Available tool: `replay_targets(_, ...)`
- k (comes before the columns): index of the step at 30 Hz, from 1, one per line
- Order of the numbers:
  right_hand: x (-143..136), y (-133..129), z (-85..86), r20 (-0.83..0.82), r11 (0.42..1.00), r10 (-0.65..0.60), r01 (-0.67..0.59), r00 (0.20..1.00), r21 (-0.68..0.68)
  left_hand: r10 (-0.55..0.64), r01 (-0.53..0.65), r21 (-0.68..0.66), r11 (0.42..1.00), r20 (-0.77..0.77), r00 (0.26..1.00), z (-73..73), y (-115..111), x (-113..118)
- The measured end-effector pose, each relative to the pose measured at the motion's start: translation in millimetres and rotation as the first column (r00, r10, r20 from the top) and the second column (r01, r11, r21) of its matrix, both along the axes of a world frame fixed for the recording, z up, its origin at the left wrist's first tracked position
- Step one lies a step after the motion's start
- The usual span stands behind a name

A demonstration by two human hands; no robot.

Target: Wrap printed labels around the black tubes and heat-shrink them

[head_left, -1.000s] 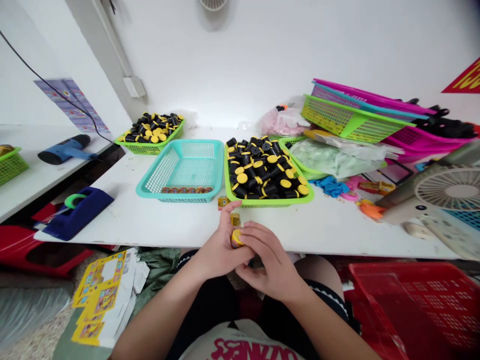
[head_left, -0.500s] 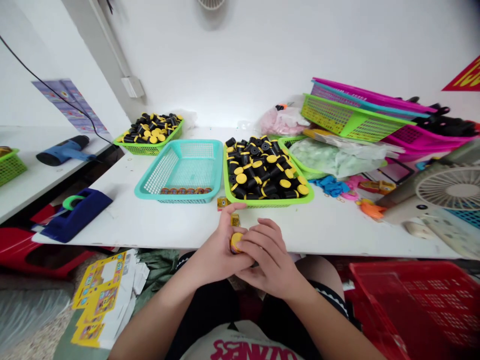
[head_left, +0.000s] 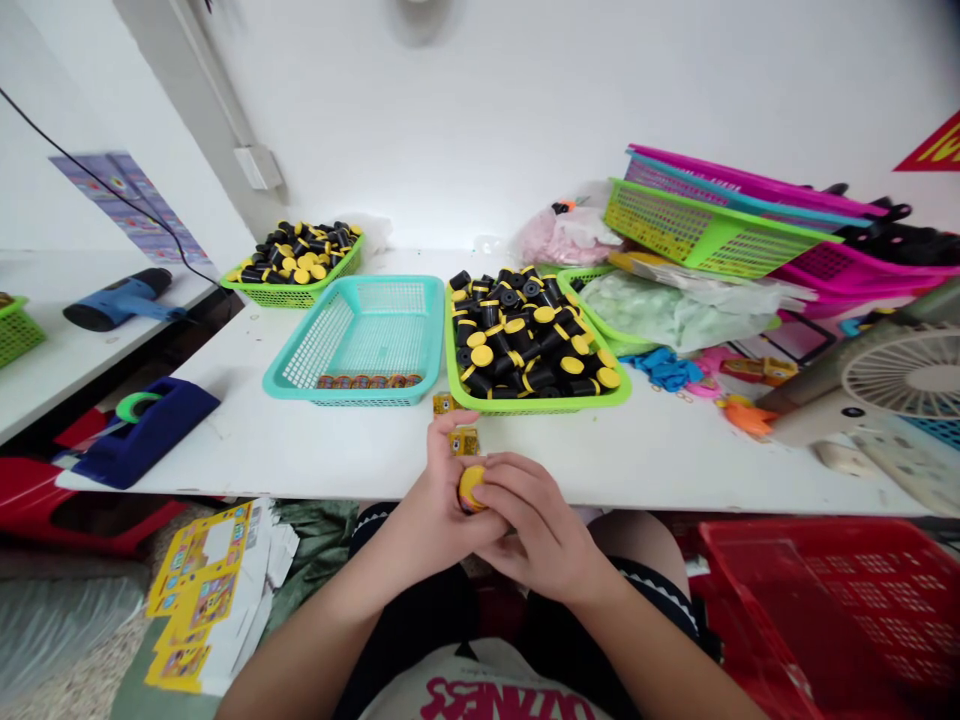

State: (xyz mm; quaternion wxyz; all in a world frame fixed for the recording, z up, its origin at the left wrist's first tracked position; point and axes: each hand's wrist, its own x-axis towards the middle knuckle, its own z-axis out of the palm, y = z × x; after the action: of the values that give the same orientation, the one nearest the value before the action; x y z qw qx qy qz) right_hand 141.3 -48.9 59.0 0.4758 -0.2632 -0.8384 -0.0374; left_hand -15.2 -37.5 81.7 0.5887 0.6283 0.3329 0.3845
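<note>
Just over the table's front edge, my left hand (head_left: 427, 515) and my right hand (head_left: 541, 525) meet around a small yellow-capped cylinder (head_left: 472, 486). Its round yellow top faces up, while most of its side is hidden by my fingers. The left index finger sticks out forward, and the other left fingers curl about the cylinder. My right fingertips press against its right side. Small yellow printed pieces (head_left: 464, 441) lie on the table right beyond my hands. Past them stands a green basket (head_left: 540, 404) heaped with black yellow-capped cylinders (head_left: 516, 340).
A turquoise basket (head_left: 274, 385) holds a row of printed cylinders (head_left: 369, 382). Behind it is another green basket (head_left: 289, 297) of black cylinders. To the left stand a blue tape dispenser (head_left: 150, 430) and a heat gun (head_left: 120, 300); on the right, stacked baskets (head_left: 720, 225) and a fan (head_left: 911, 385).
The view has shifted slightly. My right fingers have drawn in closer around the cylinder, and more of its yellow top shows. Both hands stay in the same place.
</note>
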Motion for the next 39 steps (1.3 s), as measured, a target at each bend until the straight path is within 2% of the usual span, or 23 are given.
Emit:
replay_targets(3, 2.0, 1.4, -1.8, 0.019, 1.0, -0.008, 0.008, 1.0, 0.03, 0.115, -0.112, 0.074, 0.991, -0.039, 0.993, -3.4, -3.4, 4.2)
replay_targets(5, 3.0, 2.5, -3.3, 0.022, 0.999, 0.002, -0.003, 1.0, 0.041, 0.144, -0.14, 0.09, 0.986, -0.037, 0.989, -4.6, -4.4, 5.6)
replay_targets(7, 3.5, 2.7, -4.2, 0.023, 0.999, 0.016, -0.016, 1.0, 0.041, 0.114, -0.112, 0.066, 0.992, -0.022, 0.993, -3.8, -4.0, 4.7)
replay_targets(12, 2.8, 0.3, -2.6, 0.031, 0.997, 0.038, -0.04, 0.999, 0.061, -0.065, 0.065, 0.004, 0.998, 0.019, 0.998, 2.8, -0.2, -2.8)
replay_targets(19, 4.5, 5.5, -5.4, -0.003, 0.998, 0.028, -0.028, 1.0, 0.056, -0.078, 0.084, 0.059, 0.995, -0.109, 0.991, 2.0, 3.9, -6.3)
replay_targets(21, 3.9, 6.3, -9.7, -0.003, 0.999, 0.002, -0.002, 1.0, 0.037, -0.003, 0.029, 0.13, 0.991, -0.197, 0.98, 4.9, 5.0, -6.7)
replay_targets(24, 3.4, 6.3, -12.8, -0.009, 0.998, -0.067, 0.067, 0.998, 0.003, 0.148, -0.044, 0.29, 0.956, -0.346, 0.927, 14.5, 7.9, -11.2)
replay_targets(26, 8.6, 10.4, -9.4, -0.006, 0.995, -0.1, 0.1, 0.995, -0.015, 0.203, -0.052, 0.364, 0.93, -0.391, 0.898, 23.7, 14.5, -18.4)
replay_targets(28, 21.9, 22.8, -2.2, -0.005, 0.982, -0.186, 0.186, 0.982, -0.044, 0.285, -0.094, 0.425, 0.9, -0.413, 0.865, 34.9, 29.2, -29.5)
replay_targets(30, 42.6, 44.4, 5.9, -0.002, 0.923, -0.373, 0.371, 0.928, -0.105, 0.411, -0.172, 0.478, 0.862, -0.458, 0.788, 47.4, 54.4, -43.2)
replay_targets(32, 65.2, 71.0, 11.4, 0.06, 0.778, -0.596, 0.594, 0.801, -0.206, 0.485, -0.209, 0.493, 0.845, -0.541, 0.687, 58.7, 88.8, -56.4)
replay_targets(33, 75.0, 84.0, 12.8, 0.128, 0.675, -0.683, 0.689, 0.719, -0.263, 0.481, -0.202, 0.48, 0.854, -0.578, 0.659, 62.7, 108.1, -61.7)
replay_targets(34, 83.0, 95.7, 13.5, 0.218, 0.58, -0.723, 0.747, 0.656, -0.323, 0.456, -0.166, 0.465, 0.87, -0.627, 0.632, 65.1, 127.8, -65.6)
replay_targets(36, 92.6, 113.1, 13.6, 0.354, 0.456, -0.717, 0.788, 0.6, -0.412, 0.396, -0.136, 0.389, 0.911, -0.734, 0.552, 63.7, 165.0, -68.8)
replay_targets(37, 94.5, 118.6, 13.2, 0.388, 0.423, -0.705, 0.791, 0.594, -0.442, 0.378, -0.132, 0.363, 0.922, -0.78, 0.499, 59.6, 181.2, -68.2)
replay_targets(39, 94.7, 124.7, 11.8, 0.384, 0.398, -0.709, 0.786, 0.591, -0.474, 0.342, -0.123, 0.322, 0.939, -0.827, 0.447, 46.2, 207.1, -64.2)
